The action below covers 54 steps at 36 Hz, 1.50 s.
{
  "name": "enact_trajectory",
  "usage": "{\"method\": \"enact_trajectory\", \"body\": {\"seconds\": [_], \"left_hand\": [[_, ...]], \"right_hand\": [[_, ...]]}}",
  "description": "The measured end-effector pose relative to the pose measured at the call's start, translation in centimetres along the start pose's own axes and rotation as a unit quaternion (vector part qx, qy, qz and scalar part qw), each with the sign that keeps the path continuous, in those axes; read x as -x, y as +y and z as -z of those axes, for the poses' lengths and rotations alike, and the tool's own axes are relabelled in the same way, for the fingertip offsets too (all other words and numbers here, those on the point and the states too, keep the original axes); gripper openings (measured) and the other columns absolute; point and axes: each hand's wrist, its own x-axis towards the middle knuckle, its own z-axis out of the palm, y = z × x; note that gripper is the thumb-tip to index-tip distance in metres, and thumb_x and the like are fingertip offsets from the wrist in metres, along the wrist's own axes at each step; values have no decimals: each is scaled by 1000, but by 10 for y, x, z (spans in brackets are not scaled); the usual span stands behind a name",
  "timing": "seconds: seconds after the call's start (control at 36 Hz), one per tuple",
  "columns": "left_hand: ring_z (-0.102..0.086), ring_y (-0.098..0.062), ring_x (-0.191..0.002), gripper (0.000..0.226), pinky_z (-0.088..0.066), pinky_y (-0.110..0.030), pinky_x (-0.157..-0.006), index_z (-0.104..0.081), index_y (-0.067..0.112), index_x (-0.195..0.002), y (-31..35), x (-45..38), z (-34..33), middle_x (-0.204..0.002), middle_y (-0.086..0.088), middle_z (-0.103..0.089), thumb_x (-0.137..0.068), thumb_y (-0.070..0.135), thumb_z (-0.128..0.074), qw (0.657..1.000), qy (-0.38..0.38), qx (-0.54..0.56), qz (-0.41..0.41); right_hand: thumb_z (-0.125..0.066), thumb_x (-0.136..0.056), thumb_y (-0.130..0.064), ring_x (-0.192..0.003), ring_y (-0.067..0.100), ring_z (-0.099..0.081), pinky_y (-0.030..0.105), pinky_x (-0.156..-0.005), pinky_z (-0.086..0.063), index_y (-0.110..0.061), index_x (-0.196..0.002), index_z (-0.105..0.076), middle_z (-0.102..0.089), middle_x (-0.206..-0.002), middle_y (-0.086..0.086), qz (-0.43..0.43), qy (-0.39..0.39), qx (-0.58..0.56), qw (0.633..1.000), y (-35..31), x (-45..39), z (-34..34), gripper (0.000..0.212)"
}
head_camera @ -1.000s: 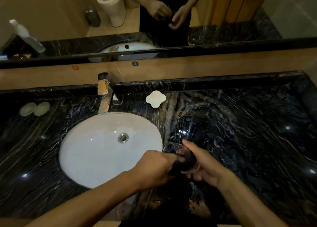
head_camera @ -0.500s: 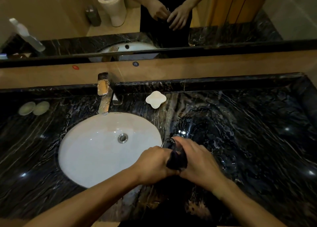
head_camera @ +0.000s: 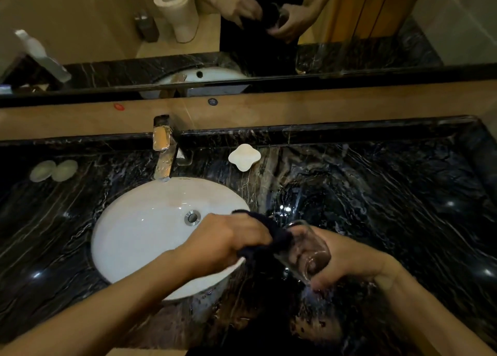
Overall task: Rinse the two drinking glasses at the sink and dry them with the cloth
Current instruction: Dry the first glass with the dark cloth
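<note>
A person stands at a bathroom counter point(head_camera: 376, 194) of dark veined stone, seen from above by a camera on their head. A white oval sink point(head_camera: 150, 234) is set into the counter and serves as the landmark here.

Just right of the sink's right rim, above the counter, the right hand point(head_camera: 347, 258) holds a clear drinking glass point(head_camera: 305, 250). Its fingers are curled around the glass, which is tilted with its open mouth pointing up and left, toward the sink. The left hand point(head_camera: 228, 244) hovers over the sink's right edge, its fingers closed around a bunched dark cloth point(head_camera: 269, 237). The cloth reaches from that hand to the mouth of the glass and touches it; whether it goes inside cannot be told. Only one glass can be made out clearly.

Behind the sink a chrome faucet point(head_camera: 162, 151) rises from the counter, its spout pointing over the bowl. The metal drain point(head_camera: 192, 217) sits in the sink's middle. Behind and to the right of the sink lies a white clover-shaped soap dish point(head_camera: 244, 157). Far left of the sink rest two pale round discs point(head_camera: 53, 170), touching each other.

Beyond the sink, a mirror point(head_camera: 107, 32) along the wall reflects both hands, the faucet and a toilet.
</note>
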Motion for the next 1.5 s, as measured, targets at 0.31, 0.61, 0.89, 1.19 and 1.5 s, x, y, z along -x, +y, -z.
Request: {"method": "enact_trajectory", "body": {"seconds": [0.31,0.61,0.89,1.19,1.5], "left_hand": [[-55,-5,-125,37,-50,-34,-100,-56,40,-130,55,-2,-56,-132,19,-56,-94,44,-55,884,252,206,336],[-17,-7,-149,57,-27,-39,-120,-30,52,-145,88,-10,-103,-157,26,-7,-94,76,-25,874,239,225,358],[-47,-8,-130,32,-43,-29,-108,-53,49,-121,85,-22,-80,-136,23,-37,-93,60,-40,783,326,328,416],[-50,-3,-70,27,-43,-16,-62,-45,24,-68,63,-43,-62,-89,1,-46,-76,46,-58,771,397,280,412],[-31,-21,-145,42,-32,-35,-116,-45,44,-137,75,-32,-81,-153,16,-38,-97,33,-43,868,362,171,294]], "right_hand": [[-85,-48,-72,-101,25,-70,41,-82,-56,-29,-116,-66,-74,-115,8,56,368,-307,876,7,-38,-55,83],[-58,-94,-39,-73,-1,-68,17,-68,-53,-6,-114,-58,-70,-88,-3,119,495,-245,825,-15,-66,-90,38],[-65,-80,-67,-93,16,-70,31,-78,-55,-29,-96,-67,-73,-94,-4,112,473,-187,854,-13,-58,-96,42],[-68,-61,-84,-107,31,-71,55,-95,-56,-24,-110,-73,-74,-112,11,85,450,-323,828,-17,-61,-107,77],[-58,-75,-62,-103,26,-72,36,-83,-57,-12,-111,-71,-73,-111,15,91,452,-330,823,-29,-57,-91,62]]}}
